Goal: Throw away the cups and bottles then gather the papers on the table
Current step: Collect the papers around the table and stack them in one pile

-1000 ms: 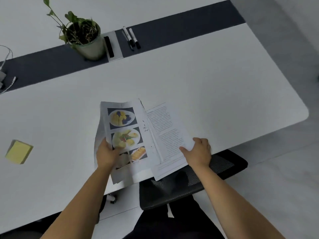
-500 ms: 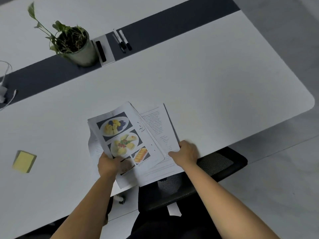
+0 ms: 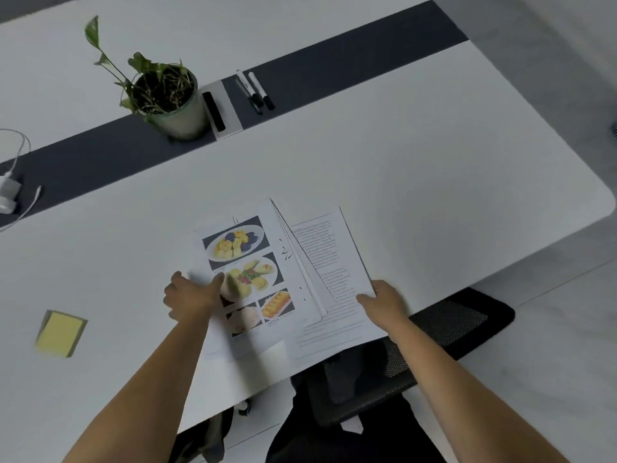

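A loose stack of papers [image 3: 293, 262] lies near the front edge of the white table [image 3: 434, 182]. Its top sheet shows photos of food dishes; a sheet of printed text fans out to the right underneath. My left hand [image 3: 193, 297] holds the stack's left edge, thumb on the top sheet. At the lower right edge of the text sheet my right hand [image 3: 384, 300] grips the paper. No cups or bottles are in view.
A potted plant [image 3: 167, 98], a black eraser on a white pad [image 3: 213, 110] and two markers [image 3: 257, 90] sit on the dark centre strip. A yellow sticky-note pad [image 3: 61, 334] lies at the left, a charger and cable [image 3: 10, 192] far left. A black chair [image 3: 434, 339] stands below the table edge.
The stack has turned a little and squared up toward the table. My left hand moved from the stack's lower edge to its left edge; my right hand stays on the text sheet's lower right.
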{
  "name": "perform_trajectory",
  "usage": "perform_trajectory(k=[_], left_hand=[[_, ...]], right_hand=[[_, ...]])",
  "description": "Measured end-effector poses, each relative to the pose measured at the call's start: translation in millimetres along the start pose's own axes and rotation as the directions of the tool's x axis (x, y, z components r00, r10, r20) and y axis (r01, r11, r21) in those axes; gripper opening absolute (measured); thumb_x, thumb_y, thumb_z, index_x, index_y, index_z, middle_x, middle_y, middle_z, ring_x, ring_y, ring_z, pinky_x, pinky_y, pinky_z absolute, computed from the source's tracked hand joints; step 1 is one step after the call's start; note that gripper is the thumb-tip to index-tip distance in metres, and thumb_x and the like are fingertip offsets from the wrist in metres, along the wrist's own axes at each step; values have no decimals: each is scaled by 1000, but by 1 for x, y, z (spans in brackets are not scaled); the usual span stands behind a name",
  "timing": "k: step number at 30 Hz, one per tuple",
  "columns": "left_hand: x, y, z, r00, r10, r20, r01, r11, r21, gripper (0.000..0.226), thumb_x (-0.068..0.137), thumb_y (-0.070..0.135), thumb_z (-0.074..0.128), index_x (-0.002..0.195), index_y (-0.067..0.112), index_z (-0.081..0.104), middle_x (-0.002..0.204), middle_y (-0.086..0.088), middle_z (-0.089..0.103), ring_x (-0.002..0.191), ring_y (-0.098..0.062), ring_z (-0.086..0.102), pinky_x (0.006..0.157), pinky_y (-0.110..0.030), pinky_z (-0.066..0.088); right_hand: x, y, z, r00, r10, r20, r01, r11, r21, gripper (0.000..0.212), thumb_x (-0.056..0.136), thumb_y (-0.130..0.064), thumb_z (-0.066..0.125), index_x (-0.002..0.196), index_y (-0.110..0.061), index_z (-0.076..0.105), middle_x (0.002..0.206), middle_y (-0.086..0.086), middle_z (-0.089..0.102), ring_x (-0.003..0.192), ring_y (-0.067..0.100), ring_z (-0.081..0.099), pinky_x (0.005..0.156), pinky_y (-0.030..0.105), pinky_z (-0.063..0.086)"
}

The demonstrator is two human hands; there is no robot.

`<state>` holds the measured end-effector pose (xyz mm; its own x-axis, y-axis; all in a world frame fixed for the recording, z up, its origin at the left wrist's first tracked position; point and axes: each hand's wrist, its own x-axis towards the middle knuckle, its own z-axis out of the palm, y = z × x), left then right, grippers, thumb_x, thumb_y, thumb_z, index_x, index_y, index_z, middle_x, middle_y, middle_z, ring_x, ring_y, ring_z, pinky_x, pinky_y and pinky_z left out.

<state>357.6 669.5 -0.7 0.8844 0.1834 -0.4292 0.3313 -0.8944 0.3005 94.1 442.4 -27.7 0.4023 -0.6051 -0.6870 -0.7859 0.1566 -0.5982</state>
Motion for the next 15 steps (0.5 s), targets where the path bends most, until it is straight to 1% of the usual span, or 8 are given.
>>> perform_trajectory(k=[3, 5, 7, 10, 11, 13, 14, 15], left_hand=[[24, 17, -3, 997, -65, 48, 61, 996, 69, 99, 72, 55, 82, 141, 0, 37, 140, -24, 43, 134, -39, 39, 106, -47, 36], [32, 30, 2, 994, -107, 38, 101, 986, 133, 92, 69, 49, 85, 134, 1, 41, 136, -21, 44, 130, -37, 40, 103, -44, 37], [33, 41, 12, 993, -96, 62, 88, 988, 131, 83, 71, 36, 86, 132, 2, 41, 135, -21, 46, 129, -36, 42, 103, -44, 38], [30, 47, 25, 981, -27, 194, 18, 999, 47, 91, 67, 36, 91, 132, 1, 38, 131, -20, 54, 125, -37, 51, 100, -44, 45], [29, 46, 26, 970, 0, 245, -2, 1000, 10, 87, 67, 34, 91, 131, 0, 42, 129, -20, 57, 121, -38, 56, 99, -44, 49], [25, 41, 26, 937, 48, 345, -19, 996, -88, 68, 70, 27, 89, 123, -1, 57, 120, -19, 66, 109, -38, 64, 95, -45, 54], [22, 38, 24, 924, 68, 375, -11, 988, -151, 60, 70, 24, 88, 119, 0, 62, 116, -19, 68, 103, -38, 66, 92, -46, 56], [17, 36, 20, 915, 90, 393, 1, 975, -224, 58, 67, 23, 87, 116, 0, 65, 113, -18, 69, 101, -37, 67, 90, -47, 57]], right_hand=[[-4, 5, 9, 997, -14, -75, 10, 999, -52, 31, 95, -18, 61, 126, -16, 59, 92, -21, 54, 76, -7, 49, 54, 8, 35], [-8, 6, 16, 993, -18, -114, 8, 996, -90, 30, 96, -16, 61, 126, -14, 58, 91, -19, 53, 74, -7, 48, 51, 6, 37], [-12, 6, 26, 993, -15, -115, 3, 994, -106, 29, 96, -16, 60, 125, -15, 57, 94, -17, 53, 75, -6, 48, 51, 7, 35], [-19, 1, 41, 997, -33, -65, 26, 994, -107, 26, 97, -18, 58, 123, -19, 55, 92, -22, 52, 78, -6, 50, 54, 7, 36], [-22, -2, 46, 998, -35, -47, 30, 995, -95, 25, 98, -20, 56, 123, -20, 54, 94, -21, 54, 81, -5, 52, 58, 9, 37], [-27, -8, 52, 999, -41, -28, 39, 995, -87, 22, 101, -22, 51, 123, -20, 54, 103, -13, 60, 86, 3, 55, 66, 16, 40], [-28, -11, 53, 998, -50, -29, 47, 993, -105, 21, 103, -23, 47, 122, -18, 55, 108, -8, 62, 90, 8, 57, 71, 20, 42], [-29, -13, 53, 998, -59, -28, 56, 991, -123, 21, 104, -22, 45, 122, -17, 55, 111, -5, 63, 94, 12, 58, 74, 22, 43]])
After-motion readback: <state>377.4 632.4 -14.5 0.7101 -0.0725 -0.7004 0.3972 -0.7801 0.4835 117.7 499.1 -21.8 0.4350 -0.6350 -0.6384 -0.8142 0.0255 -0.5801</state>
